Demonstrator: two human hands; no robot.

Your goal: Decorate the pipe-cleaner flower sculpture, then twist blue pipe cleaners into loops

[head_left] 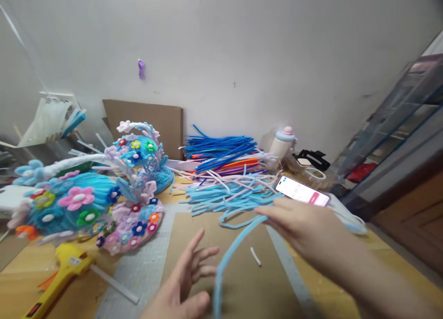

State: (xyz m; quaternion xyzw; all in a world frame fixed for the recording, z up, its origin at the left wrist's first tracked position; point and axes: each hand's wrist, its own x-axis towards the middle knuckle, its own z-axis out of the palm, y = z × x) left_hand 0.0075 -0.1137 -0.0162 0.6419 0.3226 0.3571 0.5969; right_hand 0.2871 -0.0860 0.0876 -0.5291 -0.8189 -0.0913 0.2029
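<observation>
A light blue pipe cleaner [228, 256] curves down towards the bottom edge, its upper end pinched in the fingers of my right hand [294, 222]. Beside its lower stretch is my left hand [188, 282], palm turned inward and fingers spread, with nothing held. Whether those fingertips touch the pipe cleaner, I cannot tell. Under both hands lies a brown board [187, 236] with a short white piece [255, 256] on it. Just beyond the board is a loose heap of light blue pipe cleaners [221, 192].
Decorated flower lamps of fuzzy wire [74, 201] stand at left, behind a yellow glue gun [60, 273] with a white glue stick. Dark blue pipe cleaners [221, 148] are piled at the back. A phone [302, 191], a bottle [282, 146] and a black hair clip [313, 159] are at right.
</observation>
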